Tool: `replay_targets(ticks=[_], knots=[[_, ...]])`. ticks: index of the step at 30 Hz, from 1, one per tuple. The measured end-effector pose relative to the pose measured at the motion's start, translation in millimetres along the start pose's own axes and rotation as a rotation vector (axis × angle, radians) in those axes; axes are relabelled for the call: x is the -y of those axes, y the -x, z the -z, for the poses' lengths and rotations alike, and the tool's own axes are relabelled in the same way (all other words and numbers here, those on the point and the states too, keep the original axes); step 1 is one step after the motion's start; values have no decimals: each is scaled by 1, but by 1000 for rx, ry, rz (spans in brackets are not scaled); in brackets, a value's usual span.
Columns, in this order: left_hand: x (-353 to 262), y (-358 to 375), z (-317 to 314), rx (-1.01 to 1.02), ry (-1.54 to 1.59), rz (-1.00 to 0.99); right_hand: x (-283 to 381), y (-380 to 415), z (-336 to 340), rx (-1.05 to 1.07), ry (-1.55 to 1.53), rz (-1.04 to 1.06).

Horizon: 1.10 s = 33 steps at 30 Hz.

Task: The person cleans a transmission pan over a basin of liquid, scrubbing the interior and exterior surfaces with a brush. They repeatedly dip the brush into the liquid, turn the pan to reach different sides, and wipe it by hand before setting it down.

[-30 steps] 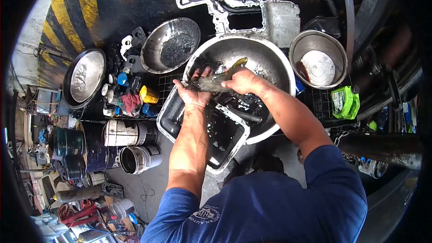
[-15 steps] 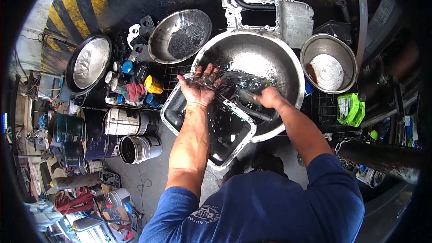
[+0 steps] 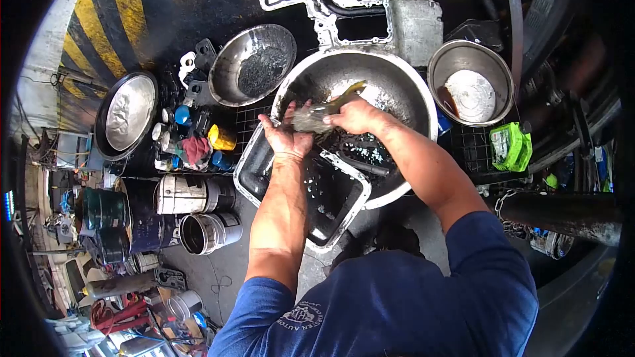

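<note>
Left hand [image 3: 288,140] lies palm up with its fingers spread wide, and the fingers look dark and dirty. The right hand [image 3: 357,118] is wrapped around a brush [image 3: 311,119] with a yellow handle and grey, hairy bristles. The brush is over the left part of a big, round, silver metal basin [image 3: 397,86]. Half a second ago, it was lower in the basin, apart from the left hand. Now it has come back up, so the bristles rub on the left palm and fingers, not on the dark, wet, shiny mess [image 3: 367,149] below. Near the hands, a dark, hollow metal pan with a silver rim [image 3: 350,213] sits across the basin's near left edge. A black tube [image 3: 362,164] lies beside it.
</note>
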<state>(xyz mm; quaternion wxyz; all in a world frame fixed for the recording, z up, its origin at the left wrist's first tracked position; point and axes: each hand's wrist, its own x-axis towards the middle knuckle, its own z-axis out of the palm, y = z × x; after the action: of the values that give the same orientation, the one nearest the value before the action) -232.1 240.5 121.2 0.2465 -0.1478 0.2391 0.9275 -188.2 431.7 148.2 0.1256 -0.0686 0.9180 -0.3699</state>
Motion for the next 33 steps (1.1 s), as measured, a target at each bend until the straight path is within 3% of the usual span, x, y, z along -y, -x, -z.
replay_targets(ticks=[2, 4, 5, 6, 7, 8, 10, 12, 14, 16, 18, 20, 22, 23, 25, 26, 28, 32, 33], knots=[[-3, 10, -4, -76, -16, -1, -37, -19, -19, -88, 117, 44], [4, 0, 7, -131, -57, -54, 0, -4, -7, -96, -78, 52], [4, -19, 29, -32, -32, -14, 5, -3, -12, -119, -62, 101], [9, -7, 9, -27, -17, -5, 6, -1, -16, -143, -44, 151], [8, -2, 8, -36, -4, -5, -1, -3, -12, -47, 65, 105], [2, 2, 7, -42, 7, -9, -14, 1, -11, -89, -13, 79], [-10, 4, 14, -10, -29, 1, -92, -26, -47, -48, 140, -95], [-17, -1, 25, 45, 4, 4, -80, 9, -30, 43, 147, -288], [-18, 1, 21, 43, -8, -2, -133, 13, -76, 67, 208, -289], [-15, 1, 21, 29, -22, -4, -144, 24, -101, 303, 522, -279], [-12, -1, 20, 12, -30, -7, -156, 34, -119, 193, 394, -367], [-11, -2, 20, -23, -18, 6, -161, 19, -115, 129, 440, -241], [-9, -7, 22, -42, -58, 26, -107, 16, -62, 11, 119, -331], [-5, -11, 24, -50, -78, 38, -81, 9, -37, 77, 24, -350], [3, -17, 27, -59, -113, 38, -44, 4, -8, -13, 203, 28], [6, -19, 26, -62, -131, 35, -38, -5, -12, -70, -24, -34], [9, -13, 10, -68, -112, 45, -14, -2, -9, -113, -51, 129], [9, -2, -2, -47, -91, 40, -42, -17, -11, -27, 144, -41], [9, -11, 7, -42, -87, 16, -19, -4, 0, -60, 48, 17]])
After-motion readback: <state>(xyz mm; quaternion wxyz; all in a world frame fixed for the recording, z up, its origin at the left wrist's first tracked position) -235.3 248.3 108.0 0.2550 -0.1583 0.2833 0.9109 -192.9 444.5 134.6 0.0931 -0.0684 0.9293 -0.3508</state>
